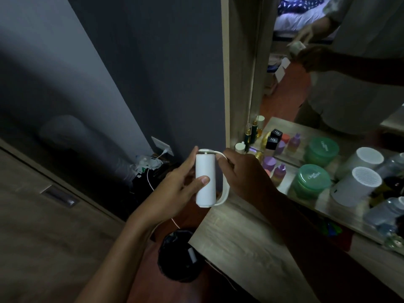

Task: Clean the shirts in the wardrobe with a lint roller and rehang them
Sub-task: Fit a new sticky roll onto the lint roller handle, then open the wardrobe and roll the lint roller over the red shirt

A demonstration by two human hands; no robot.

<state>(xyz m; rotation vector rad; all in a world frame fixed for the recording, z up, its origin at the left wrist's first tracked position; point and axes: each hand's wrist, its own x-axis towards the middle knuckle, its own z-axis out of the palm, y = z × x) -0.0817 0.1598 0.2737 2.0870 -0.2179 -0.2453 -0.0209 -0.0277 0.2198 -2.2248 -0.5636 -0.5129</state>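
Between both hands (175, 182): lint roller (205, 180), upright, gripped.

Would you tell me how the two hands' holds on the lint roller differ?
The left hand wraps the barrel of the lint roller, thumb in front; the right hand pinches its handle near the top. The left hand's fingers lie long; the right hand's curl tight. Both hold it.

Lint roller (205, 165): smooth white cyl. w/ thin white loop handle curving from top cap down rt side to base. Held approx. upright in mid-air; left hand (175, 189) grips body, right hand (242, 173) pinches handle nr top
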